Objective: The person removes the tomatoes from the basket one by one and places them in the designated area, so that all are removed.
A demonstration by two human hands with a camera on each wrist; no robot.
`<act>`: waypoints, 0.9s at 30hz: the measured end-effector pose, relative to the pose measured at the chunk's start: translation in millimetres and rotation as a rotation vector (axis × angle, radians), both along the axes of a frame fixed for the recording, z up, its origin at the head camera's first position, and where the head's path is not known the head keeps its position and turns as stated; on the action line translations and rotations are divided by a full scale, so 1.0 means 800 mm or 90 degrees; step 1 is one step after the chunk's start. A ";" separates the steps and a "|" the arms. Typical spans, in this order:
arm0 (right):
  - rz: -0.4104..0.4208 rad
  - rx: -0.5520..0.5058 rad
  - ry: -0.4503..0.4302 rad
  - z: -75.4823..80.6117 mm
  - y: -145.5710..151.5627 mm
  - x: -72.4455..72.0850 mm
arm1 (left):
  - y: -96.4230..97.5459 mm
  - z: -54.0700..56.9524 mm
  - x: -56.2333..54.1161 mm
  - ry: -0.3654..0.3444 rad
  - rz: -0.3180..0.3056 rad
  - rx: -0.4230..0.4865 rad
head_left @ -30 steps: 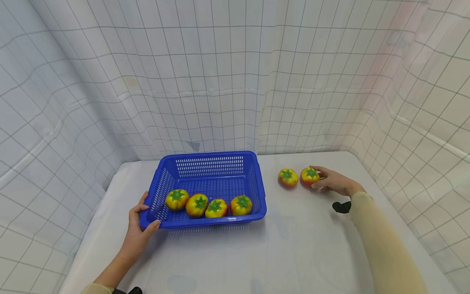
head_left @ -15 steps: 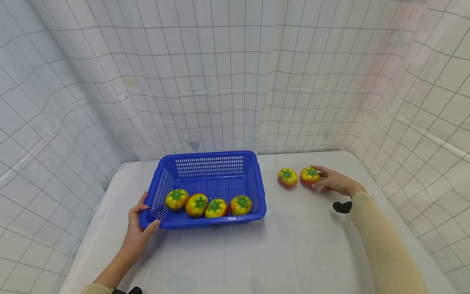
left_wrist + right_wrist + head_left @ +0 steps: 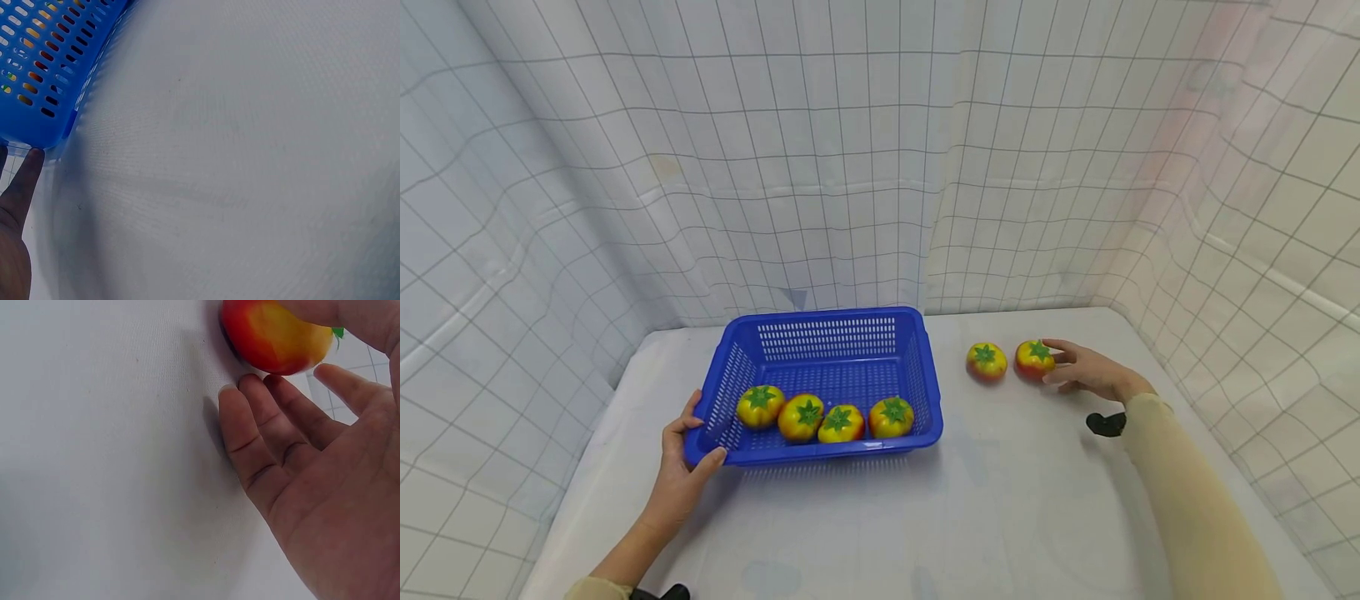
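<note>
A blue plastic basket [image 3: 868,448] with slotted walls stands on the white table, and several yellow-and-red tomatoes [image 3: 842,424] with green star-shaped tops lie along its near side. My left hand [image 3: 679,482] grips the basket's near left corner, thumb on the front rim and fingers at the left side. On the right, my right hand [image 3: 1093,372] is beside a loose tomato [image 3: 1033,360]. In the right wrist view, its thumb overlaps that tomato [image 3: 272,337] while the other fingers [image 3: 240,428] extend loosely just below it.
Another loose tomato [image 3: 987,362] lies between the basket and the right hand's tomato. White grid-patterned cloth [image 3: 842,167] hangs behind the table and at both sides. Black wrist gear [image 3: 1107,424] shows under the right sleeve.
My right hand has shifted slightly to the right, and the tomato beside it has moved a little the same way. The left hand and basket stay in place.
</note>
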State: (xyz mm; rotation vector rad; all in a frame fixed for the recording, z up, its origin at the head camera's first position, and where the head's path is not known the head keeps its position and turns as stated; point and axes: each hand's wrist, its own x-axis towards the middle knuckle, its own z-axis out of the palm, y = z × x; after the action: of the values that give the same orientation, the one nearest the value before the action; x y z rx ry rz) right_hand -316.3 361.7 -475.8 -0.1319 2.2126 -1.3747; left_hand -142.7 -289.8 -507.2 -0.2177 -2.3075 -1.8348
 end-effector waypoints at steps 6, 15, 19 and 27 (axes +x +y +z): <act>0.008 -0.003 0.002 0.007 0.008 0.008 | 0.000 0.000 0.001 -0.003 0.001 0.000; -0.004 -0.016 0.065 0.022 0.025 0.019 | 0.000 0.002 0.002 0.004 0.009 -0.020; -0.012 -0.021 0.096 0.032 0.029 0.026 | 0.001 0.002 0.001 0.000 0.006 -0.009; -0.013 -0.012 0.148 0.049 0.024 0.033 | 0.001 0.001 0.001 0.007 0.006 -0.007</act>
State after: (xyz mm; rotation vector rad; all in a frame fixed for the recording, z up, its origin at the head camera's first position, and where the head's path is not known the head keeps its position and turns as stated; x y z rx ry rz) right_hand -289.7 381.0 -437.0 -0.2891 2.3958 -1.4547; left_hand -142.2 -289.0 -506.2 -0.2176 -2.3079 -1.8130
